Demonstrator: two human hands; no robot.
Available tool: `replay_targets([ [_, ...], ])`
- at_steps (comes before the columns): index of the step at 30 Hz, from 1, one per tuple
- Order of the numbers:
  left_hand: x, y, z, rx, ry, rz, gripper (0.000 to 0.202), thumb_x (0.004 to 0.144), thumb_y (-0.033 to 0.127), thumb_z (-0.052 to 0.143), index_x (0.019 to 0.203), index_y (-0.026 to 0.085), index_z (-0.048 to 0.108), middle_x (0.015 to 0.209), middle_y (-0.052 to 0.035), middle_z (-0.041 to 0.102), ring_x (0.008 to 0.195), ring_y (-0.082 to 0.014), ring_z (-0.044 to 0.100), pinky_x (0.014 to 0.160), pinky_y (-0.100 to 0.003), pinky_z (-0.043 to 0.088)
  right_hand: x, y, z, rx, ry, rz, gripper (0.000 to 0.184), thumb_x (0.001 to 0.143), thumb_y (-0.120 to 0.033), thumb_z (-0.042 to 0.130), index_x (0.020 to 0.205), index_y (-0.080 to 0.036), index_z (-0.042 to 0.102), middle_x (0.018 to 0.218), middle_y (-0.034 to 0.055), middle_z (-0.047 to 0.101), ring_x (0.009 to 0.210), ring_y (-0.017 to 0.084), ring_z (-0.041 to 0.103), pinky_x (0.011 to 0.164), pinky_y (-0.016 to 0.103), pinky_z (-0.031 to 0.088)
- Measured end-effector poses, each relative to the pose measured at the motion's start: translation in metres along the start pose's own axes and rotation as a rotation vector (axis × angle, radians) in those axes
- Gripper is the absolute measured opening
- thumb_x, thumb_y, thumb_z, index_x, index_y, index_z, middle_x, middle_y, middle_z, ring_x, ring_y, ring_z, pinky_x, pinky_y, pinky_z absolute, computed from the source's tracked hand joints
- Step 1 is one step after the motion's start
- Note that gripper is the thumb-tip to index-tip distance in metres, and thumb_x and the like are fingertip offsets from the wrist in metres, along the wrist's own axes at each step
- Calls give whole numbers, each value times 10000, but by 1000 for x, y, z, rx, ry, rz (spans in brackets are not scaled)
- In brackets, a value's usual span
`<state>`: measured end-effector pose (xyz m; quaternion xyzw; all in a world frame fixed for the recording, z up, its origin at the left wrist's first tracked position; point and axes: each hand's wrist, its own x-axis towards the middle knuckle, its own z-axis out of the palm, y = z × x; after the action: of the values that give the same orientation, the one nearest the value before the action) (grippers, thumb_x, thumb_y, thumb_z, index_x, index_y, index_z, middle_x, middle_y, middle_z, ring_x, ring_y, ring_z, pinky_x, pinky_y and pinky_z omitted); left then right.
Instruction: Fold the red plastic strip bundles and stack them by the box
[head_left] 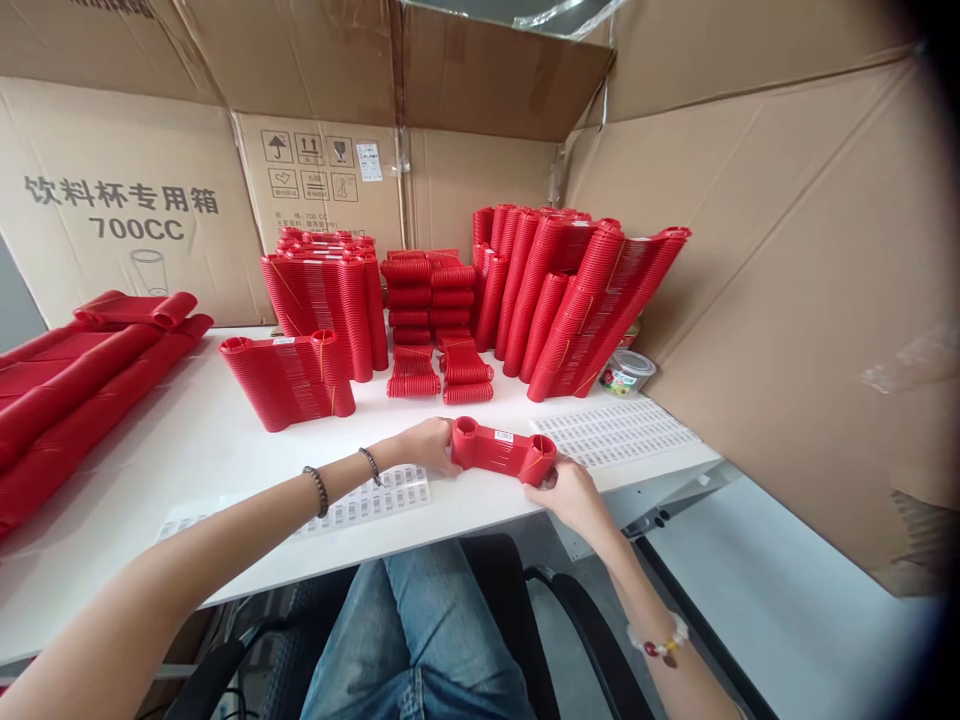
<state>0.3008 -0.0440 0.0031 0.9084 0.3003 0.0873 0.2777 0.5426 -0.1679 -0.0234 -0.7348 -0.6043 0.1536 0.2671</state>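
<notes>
Above the front of the white table (199, 420) I hold a short red bundle (495, 450) between both hands. It has two round, hollow rolled ends, with a flatter middle bearing a small white label. Its left end is gripped by my left hand (431, 445), fingers closed. My right hand (571, 492) closes on the right end, the thumb near its lower edge. A barcode label sheet (375, 500) lies beneath my left wrist. Another label sheet (619, 430) is right of the bundle. The exact kind of red item cannot be told.
Tall red stacks (592, 310) lean at the back right, beside a clear round tub (628, 372). More red stacks (322, 300) and smaller bundles (431, 300) stand behind my hands. Long red rolls (97, 390) lie at left. Cardboard walls (765, 250) enclose the table's back and right.
</notes>
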Motion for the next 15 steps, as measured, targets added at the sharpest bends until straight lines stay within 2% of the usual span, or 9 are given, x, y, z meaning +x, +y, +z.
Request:
replay_targets([
  [8, 0, -1, 2, -20, 8, 7, 243, 613, 276, 707, 807, 183, 593, 817, -5, 660, 712, -170, 585, 633, -271, 457, -4, 0, -1, -8, -9, 0, 216, 628, -347, 663, 733, -188, 562, 694, 56, 660, 673, 237, 637, 605, 305, 462],
  [15, 5, 1, 8, -47, -31, 15, 311, 624, 366, 778, 821, 171, 635, 785, 0, 670, 707, -152, 590, 657, -262, 444, -34, 15, -4, 39, 48, -9, 298, 639, -447, 679, 753, -192, 575, 616, 29, 597, 564, 220, 570, 558, 329, 452],
])
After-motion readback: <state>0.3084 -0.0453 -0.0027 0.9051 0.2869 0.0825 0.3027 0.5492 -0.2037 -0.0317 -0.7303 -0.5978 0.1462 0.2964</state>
